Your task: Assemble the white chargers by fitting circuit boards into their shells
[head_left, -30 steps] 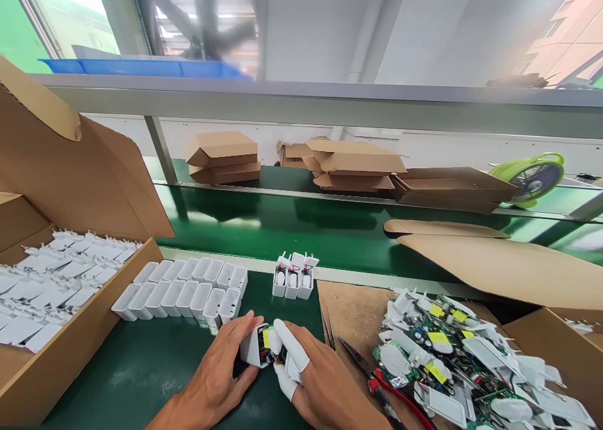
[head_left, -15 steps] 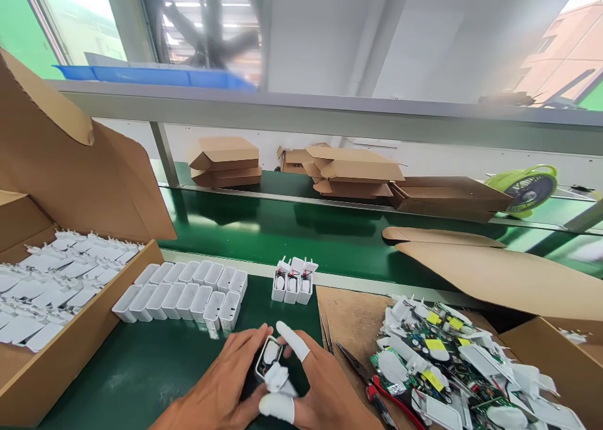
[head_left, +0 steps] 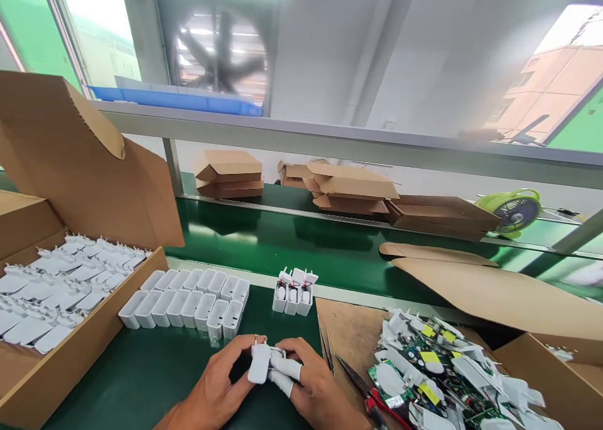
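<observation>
In the head view, a white plug charger (head_left: 260, 363) is between my two hands low in the middle, its flat face towards me and small prongs at its top. My left hand (head_left: 214, 376) grips it from the left with thumb and forefinger. My right hand (head_left: 318, 380), with white covers on two fingertips, grips it from the right; its fingers partly hide the casing. Beyond my hands, three white casings (head_left: 292, 298) with wired parts inside and tilted pronged lids stand in a row. Two rows of open white casings (head_left: 176, 307) stand to the left.
A cardboard box (head_left: 110, 314) of white pronged lids stands at left. On the right lie a brown board (head_left: 351, 320), tweezers (head_left: 326, 348), red-handled pliers (head_left: 372, 395) and a heap of circuit boards with white parts (head_left: 438, 373). Cardboard boxes (head_left: 353, 182) and a green fan (head_left: 513, 213) sit behind.
The charger has turned in my hands: its open casing with the inner parts showed before, and now the flat white face shows. My hands have shifted slightly; the camera view has tilted up.
</observation>
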A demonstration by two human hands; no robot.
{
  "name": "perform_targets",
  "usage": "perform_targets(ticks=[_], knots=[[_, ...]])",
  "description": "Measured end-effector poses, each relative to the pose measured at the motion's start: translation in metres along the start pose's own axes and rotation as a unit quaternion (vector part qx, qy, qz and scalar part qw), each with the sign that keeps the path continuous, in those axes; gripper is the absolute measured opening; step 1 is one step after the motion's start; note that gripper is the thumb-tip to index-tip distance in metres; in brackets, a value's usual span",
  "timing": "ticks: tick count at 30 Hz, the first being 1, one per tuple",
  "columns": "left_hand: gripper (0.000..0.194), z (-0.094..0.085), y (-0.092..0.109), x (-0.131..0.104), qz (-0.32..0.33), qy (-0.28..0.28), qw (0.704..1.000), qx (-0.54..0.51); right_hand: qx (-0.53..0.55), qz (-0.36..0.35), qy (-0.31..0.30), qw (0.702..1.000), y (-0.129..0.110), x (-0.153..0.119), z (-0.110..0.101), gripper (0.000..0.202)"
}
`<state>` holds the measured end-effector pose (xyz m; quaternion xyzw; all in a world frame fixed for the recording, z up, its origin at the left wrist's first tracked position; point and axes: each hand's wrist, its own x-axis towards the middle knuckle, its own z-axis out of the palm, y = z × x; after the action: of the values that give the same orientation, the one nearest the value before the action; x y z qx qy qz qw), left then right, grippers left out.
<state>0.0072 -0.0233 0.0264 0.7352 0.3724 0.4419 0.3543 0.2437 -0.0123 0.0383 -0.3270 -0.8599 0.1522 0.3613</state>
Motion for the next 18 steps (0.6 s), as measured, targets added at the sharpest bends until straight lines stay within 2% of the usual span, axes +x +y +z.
perform_targets(ticks=[3,5,9,11,14,16,18], knots=[[0.031,0.001,0.001,0.004,-0.066,0.038,0.996,-0.046,-0.048,0.005,0.000,0.999,-0.005,-0.002,0.004,0.026],[0.037,0.000,0.002,0.007,-0.075,0.058,0.992,-0.086,-0.069,0.008,-0.013,0.997,-0.011,-0.002,0.002,0.028],[0.025,-0.005,0.009,0.015,-0.015,0.045,0.996,-0.078,-0.118,0.002,-0.074,0.990,-0.016,-0.005,0.000,0.039],[0.032,-0.007,0.014,0.019,0.002,0.035,0.999,-0.035,-0.144,-0.004,-0.097,0.985,-0.013,-0.009,0.002,0.049],[0.034,-0.002,0.021,0.022,0.017,0.010,1.000,0.016,-0.162,-0.010,-0.086,0.983,-0.007,-0.016,0.010,0.060],[0.036,0.003,0.024,0.022,0.043,-0.013,0.999,0.031,-0.162,-0.009,-0.084,0.983,-0.004,-0.020,0.014,0.063],[0.038,0.008,0.026,0.023,0.061,-0.014,0.997,0.036,-0.169,-0.008,-0.094,0.981,-0.002,-0.022,0.016,0.064]])
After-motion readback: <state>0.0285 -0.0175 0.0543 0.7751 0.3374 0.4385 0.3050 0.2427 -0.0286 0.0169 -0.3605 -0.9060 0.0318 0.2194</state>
